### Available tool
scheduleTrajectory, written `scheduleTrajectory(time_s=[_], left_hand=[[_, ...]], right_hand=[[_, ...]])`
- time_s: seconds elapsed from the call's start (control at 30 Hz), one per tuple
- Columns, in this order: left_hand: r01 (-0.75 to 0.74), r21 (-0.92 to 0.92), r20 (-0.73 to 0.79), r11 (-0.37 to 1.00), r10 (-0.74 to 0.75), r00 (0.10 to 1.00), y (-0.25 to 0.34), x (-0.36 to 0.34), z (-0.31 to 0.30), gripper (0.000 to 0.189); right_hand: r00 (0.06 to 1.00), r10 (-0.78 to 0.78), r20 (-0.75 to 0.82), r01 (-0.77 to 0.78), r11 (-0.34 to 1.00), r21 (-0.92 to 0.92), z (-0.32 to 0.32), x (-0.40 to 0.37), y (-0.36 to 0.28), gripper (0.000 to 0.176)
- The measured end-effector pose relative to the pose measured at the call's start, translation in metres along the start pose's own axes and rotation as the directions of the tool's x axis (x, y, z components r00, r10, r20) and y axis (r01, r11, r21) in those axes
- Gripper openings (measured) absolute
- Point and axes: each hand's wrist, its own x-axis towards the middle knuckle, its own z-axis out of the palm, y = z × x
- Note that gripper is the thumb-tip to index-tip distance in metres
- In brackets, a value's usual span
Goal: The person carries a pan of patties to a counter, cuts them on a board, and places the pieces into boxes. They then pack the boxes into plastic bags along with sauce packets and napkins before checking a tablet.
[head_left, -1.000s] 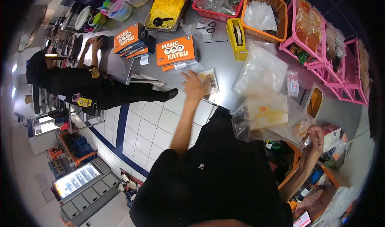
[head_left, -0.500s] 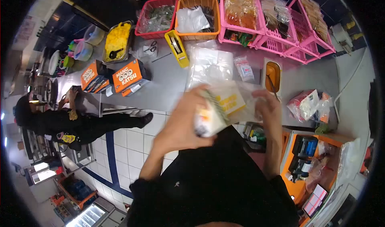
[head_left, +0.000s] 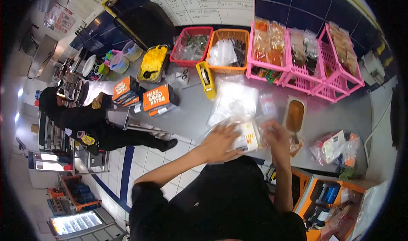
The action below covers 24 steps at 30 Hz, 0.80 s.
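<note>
A small white box (head_left: 250,139) with yellow print lies inside a clear plastic bag, over the front part of the steel counter. My left hand (head_left: 221,144) spans its left side, fingers along the far edge and thumb at the near edge. To the right of the box, my right hand (head_left: 275,135) has its fingers closed on the bag's clear plastic; its fingertips are blurred. Just beyond both hands lies a stack of clear plastic bags (head_left: 236,100), with a small printed sachet (head_left: 268,105) beside it.
Behind stand a yellow tape dispenser (head_left: 207,81), a red basket (head_left: 191,62), an orange basket (head_left: 227,68) and pink racks (head_left: 297,81) of packets. A sauce tray (head_left: 294,113) is at right. Orange-black boxes (head_left: 159,99) stand left, near a person in black (head_left: 85,122).
The white box has gone from being held up, tilted, to lower and flatter at the counter. My left hand has turned over it. The view has tilted up, showing more wall.
</note>
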Motion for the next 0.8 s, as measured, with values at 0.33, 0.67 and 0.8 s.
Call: scheduleTrajectory(time_s=[0.33, 0.67, 0.8], left_hand=[[0.099, -0.241, -0.328, 0.965, -0.177, 0.928, -0.145, 0.113, -0.123, 0.009], [0.396, -0.671, -0.256, 0.627, -0.697, 0.670, -0.338, 0.239, 0.036, 0.021], [0.256, -0.798, -0.249, 0.545, -0.685, 0.684, -0.337, 0.237, 0.045, 0.015]], right_hand=[[0.901, -0.335, 0.274, 0.427, 0.578, -0.696, 0.032, 0.163, -0.039, 0.021], [0.975, 0.165, 0.150, -0.063, 0.848, -0.526, 0.114, 0.427, 0.093, 0.074], [0.997, 0.076, -0.029, -0.078, 0.788, -0.611, 0.098, 0.447, 0.140, 0.058]])
